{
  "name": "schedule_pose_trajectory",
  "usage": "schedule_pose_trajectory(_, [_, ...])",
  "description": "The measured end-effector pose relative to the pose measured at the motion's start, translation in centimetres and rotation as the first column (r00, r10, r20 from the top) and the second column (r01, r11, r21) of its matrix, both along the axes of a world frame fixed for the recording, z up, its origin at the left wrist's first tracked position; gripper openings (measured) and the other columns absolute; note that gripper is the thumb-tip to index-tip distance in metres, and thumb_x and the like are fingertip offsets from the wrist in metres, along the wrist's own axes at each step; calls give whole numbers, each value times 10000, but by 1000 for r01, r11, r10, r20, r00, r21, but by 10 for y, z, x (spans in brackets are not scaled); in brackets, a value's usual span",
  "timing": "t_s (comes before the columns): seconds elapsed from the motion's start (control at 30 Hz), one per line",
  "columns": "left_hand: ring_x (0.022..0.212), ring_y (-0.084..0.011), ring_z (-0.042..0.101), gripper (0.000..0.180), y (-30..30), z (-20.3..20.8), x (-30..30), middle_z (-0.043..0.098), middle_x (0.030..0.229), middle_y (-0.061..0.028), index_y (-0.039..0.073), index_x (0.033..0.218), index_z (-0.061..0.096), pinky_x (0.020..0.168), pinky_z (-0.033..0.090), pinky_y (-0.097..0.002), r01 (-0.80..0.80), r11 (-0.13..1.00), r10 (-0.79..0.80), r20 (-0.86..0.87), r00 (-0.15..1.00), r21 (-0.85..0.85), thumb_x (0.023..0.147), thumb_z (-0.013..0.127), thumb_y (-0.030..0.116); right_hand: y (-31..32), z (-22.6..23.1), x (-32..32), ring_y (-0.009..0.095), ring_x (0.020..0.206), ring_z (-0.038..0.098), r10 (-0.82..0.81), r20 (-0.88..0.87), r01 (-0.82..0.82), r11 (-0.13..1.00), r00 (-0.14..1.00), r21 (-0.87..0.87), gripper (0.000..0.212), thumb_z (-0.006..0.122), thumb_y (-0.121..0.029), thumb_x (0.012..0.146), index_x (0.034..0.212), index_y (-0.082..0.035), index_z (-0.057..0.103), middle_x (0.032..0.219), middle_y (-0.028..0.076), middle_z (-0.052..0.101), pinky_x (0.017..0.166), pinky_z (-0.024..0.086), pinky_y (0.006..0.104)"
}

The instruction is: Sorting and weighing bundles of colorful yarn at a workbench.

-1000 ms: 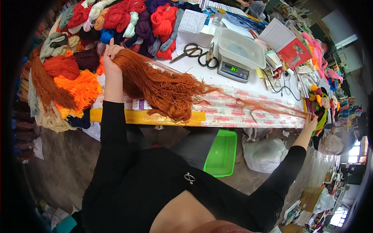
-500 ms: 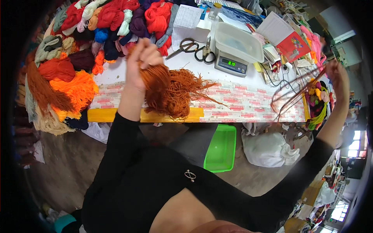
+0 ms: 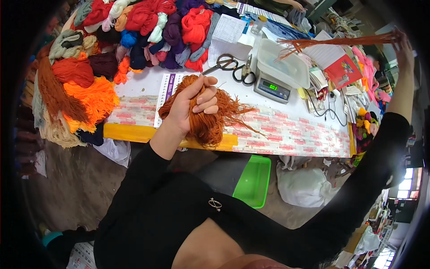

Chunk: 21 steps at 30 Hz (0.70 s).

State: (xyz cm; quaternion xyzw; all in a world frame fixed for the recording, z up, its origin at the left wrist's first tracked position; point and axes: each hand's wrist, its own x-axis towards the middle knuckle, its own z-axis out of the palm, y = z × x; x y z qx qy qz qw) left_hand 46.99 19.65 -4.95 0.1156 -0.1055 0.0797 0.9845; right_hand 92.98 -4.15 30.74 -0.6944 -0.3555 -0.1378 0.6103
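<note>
My left hand (image 3: pixel 190 103) is closed around part of a rust-orange yarn skein (image 3: pixel 209 132), whose loose, tangled ends lie on the table near its front edge. Far out to the right, my right hand (image 3: pixel 404 47) is raised with the fingers closed on one end of a thin bunch of rust-orange strands (image 3: pixel 345 41). The bunch streams leftward through the air above the scale, its free ends fanned out. Partly under the skein lies a white card strip (image 3: pixel 165 92) with a purple band. Black-handled scissors (image 3: pixel 224 62) and a second pair of snips (image 3: pixel 244 74) rest behind the skein.
A digital scale (image 3: pixel 273 89) carries a clear plastic tub (image 3: pixel 286 62). Piled yarn skeins (image 3: pixel 92 105) in many colours crowd the left. Papers and a red booklet (image 3: pixel 339 69) lie at right. Below the table are a green basket (image 3: pixel 253 181) and a white sack (image 3: pixel 302 186).
My left hand has come down and right, over the skein. My right hand has risen, and its strands now stretch out sideways instead of hanging. The white card strip has come into sight.
</note>
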Motion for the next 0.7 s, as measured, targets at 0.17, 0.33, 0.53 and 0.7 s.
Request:
schedule_pose_trajectory(0.17, [533, -85, 400, 410, -5, 4, -1, 433, 671, -8, -8, 1088, 527, 570, 399, -242, 57, 998, -59, 63, 996, 31, 962, 351, 340, 34, -115, 39, 135, 936, 547, 231, 263, -49, 830, 937, -556, 292, 430, -331, 925, 1045, -116, 587, 1078, 15, 579, 841, 408, 289])
schedule_pose_trajectory(0.33, [714, -138, 520, 435, -8, 9, -6, 519, 850, -74, -14, 1061, 533, 745, 504, -333, 9, 984, -6, -19, 1000, 177, 953, 354, 368, 65, -325, -20, 174, 883, 585, 205, -32, -165, 678, 978, -716, 263, 522, -207, 848, 1041, -64, 630, 923, 70, 644, 808, 435, 311])
schedule_pose_trajectory(0.53, [725, -133, 538, 385, -6, 4, -8, 538, 866, -83, -22, 1013, 547, 641, 462, -271, 74, 975, -89, 65, 994, 208, 955, 373, 317, 23, -425, -117, 274, 720, 621, 19, 479, 343, 672, 878, -656, 283, 592, -248, 830, 1027, -44, 589, 924, 154, 623, 657, 462, 387])
schedule_pose_trajectory(0.7, [803, -137, 510, 382, -31, 2, 12, 506, 911, -50, -26, 959, 570, 773, 410, -250, -241, 675, 284, 56, 957, 698, 975, 321, 264, 24, -376, -248, 92, 692, 577, 54, 8, -46, 912, 999, -408, 187, 529, -95, 876, 1021, -13, 615, 771, 48, 625, 585, 422, 219])
